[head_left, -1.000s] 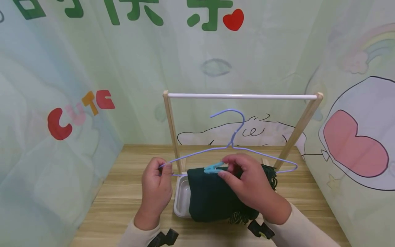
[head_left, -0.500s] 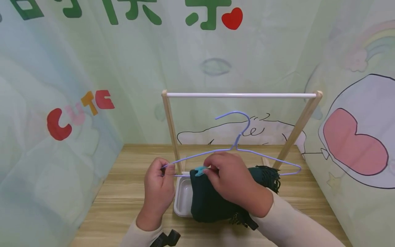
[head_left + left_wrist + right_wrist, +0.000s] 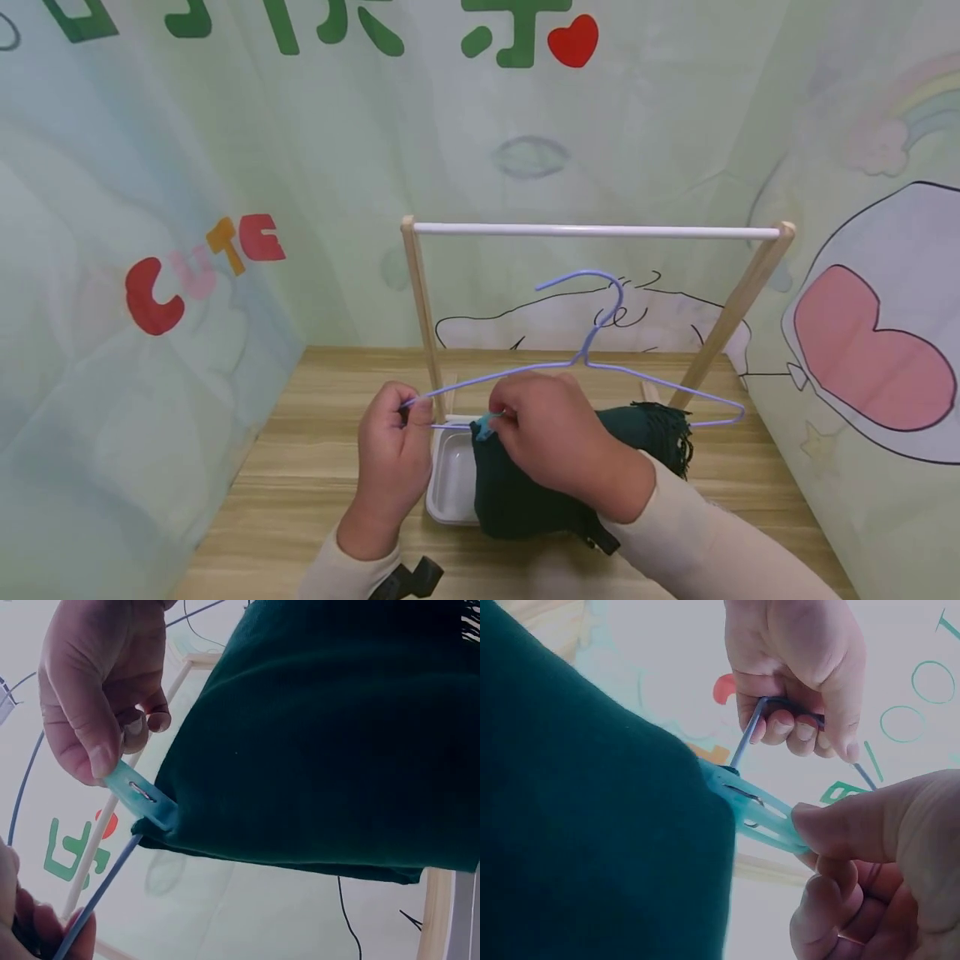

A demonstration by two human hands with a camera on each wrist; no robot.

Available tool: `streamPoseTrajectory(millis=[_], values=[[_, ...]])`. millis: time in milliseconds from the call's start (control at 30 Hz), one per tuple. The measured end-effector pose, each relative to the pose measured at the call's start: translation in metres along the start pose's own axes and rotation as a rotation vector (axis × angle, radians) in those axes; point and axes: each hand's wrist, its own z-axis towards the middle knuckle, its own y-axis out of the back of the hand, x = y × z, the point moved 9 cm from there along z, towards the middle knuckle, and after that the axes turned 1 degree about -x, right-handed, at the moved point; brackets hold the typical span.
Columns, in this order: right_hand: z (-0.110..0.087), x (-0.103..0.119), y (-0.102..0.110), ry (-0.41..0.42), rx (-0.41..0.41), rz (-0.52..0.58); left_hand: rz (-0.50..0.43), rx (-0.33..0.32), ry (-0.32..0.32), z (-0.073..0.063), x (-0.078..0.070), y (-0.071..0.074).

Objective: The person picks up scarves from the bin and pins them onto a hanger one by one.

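My left hand grips the left corner of a blue wire hanger, its fingers curled round the wire. Over the hanger's lower bar hangs a folded dark green scarf with fringed ends. My right hand pinches the tail of a light blue clothespin between thumb and fingers. In the right wrist view, the clothespin has its nose over the scarf's upper left edge, beside the hanger wire. The left wrist view shows the clothespin on the scarf's corner from below.
Behind the hanger stands a wooden rack with a white top rail. A pale grey tray lies under the scarf's left side on the wood-grain table. Printed curtains enclose the back and sides.
My right hand has carried the clothespin left along the scarf's top edge to its left corner. The hanger and left hand have shifted slightly right in the head view.
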Motion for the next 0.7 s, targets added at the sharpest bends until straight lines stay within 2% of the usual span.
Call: streamPoseTrajectory(millis=[233,367,500,700], values=[[-0.001,-0.003,-0.008,-0.052,0.068,-0.028,-0.004,0.012,0.004,-0.001,-0.003,-0.003],[-0.003,-0.007,-0.013,-0.094,0.112,-0.019,0.017,0.021,0.042,-0.001,0.001,-0.004],[-0.007,-0.011,-0.016,-0.131,0.136,0.031,0.021,0.018,0.072,0.0,0.004,-0.003],[-0.022,-0.023,-0.012,-0.233,0.149,0.141,0.005,0.013,0.094,0.0,0.006,-0.002]])
